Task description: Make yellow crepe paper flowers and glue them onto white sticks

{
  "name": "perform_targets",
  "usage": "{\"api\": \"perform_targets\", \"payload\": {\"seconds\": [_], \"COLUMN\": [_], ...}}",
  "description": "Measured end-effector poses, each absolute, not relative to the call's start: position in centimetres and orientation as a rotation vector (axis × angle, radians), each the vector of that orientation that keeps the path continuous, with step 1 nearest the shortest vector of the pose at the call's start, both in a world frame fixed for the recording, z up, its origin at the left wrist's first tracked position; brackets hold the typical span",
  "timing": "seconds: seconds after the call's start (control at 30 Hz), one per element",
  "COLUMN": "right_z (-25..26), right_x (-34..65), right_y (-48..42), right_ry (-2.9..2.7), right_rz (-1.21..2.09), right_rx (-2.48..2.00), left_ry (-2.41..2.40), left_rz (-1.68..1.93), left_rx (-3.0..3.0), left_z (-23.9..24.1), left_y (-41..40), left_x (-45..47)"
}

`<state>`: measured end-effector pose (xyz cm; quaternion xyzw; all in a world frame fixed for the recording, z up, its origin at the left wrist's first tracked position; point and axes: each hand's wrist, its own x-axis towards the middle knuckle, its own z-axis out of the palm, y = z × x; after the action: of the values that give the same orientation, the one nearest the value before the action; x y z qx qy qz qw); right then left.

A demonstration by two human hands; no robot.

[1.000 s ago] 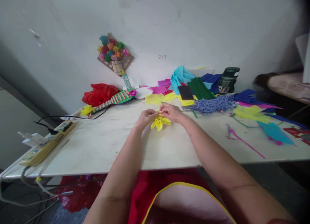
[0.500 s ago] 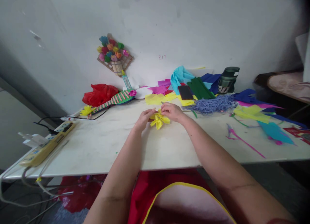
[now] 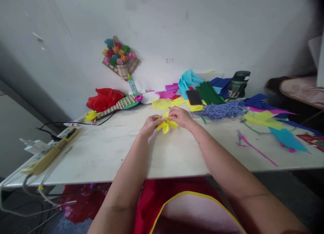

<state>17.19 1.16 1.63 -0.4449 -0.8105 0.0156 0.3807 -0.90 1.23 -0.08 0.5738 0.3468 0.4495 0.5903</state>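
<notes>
A yellow crepe-paper flower (image 3: pixel 166 126) is held just above the table between my two hands, its petals spread toward me. My left hand (image 3: pixel 151 123) has its fingers closed at the flower's left edge. From the other side my right hand (image 3: pixel 179 116) pinches at the flower's upper right. A thin stick (image 3: pixel 160 117) runs level behind the petals from the left fingers. Small grey points, perhaps of a tool, poke out above the right fingers; the rest of it is hidden in the hand.
Behind my hands lie yellow paper (image 3: pixel 164 104), a phone (image 3: pixel 194 97), green paper (image 3: pixel 209 92) and shredded purple paper (image 3: pixel 222 110). A dark jar (image 3: pixel 238 84) stands at back right. At left are a decorated lute-shaped craft (image 3: pixel 121 105), a red bag (image 3: pixel 105 99) and a power strip (image 3: pixel 54 149).
My left fingers have closed in slightly at the flower's edge, and the thin stick shows more clearly. The flower stays in nearly the same place.
</notes>
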Motion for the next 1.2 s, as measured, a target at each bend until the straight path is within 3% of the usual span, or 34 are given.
{"api": "perform_targets", "payload": {"seconds": [0.63,1.2], "right_z": [1.5,1.5], "right_x": [16.4,16.2], "right_y": [0.7,0.5], "right_ry": [-2.09,-2.097], "right_rz": [-0.155,-0.087], "right_rx": [-1.353,-1.344], "left_ry": [0.836,0.859], "left_rz": [1.027,1.073], "left_rx": [1.27,1.22], "left_z": [-0.7,-1.1], "left_y": [1.5,1.9], "left_x": [-0.4,-0.6]}}
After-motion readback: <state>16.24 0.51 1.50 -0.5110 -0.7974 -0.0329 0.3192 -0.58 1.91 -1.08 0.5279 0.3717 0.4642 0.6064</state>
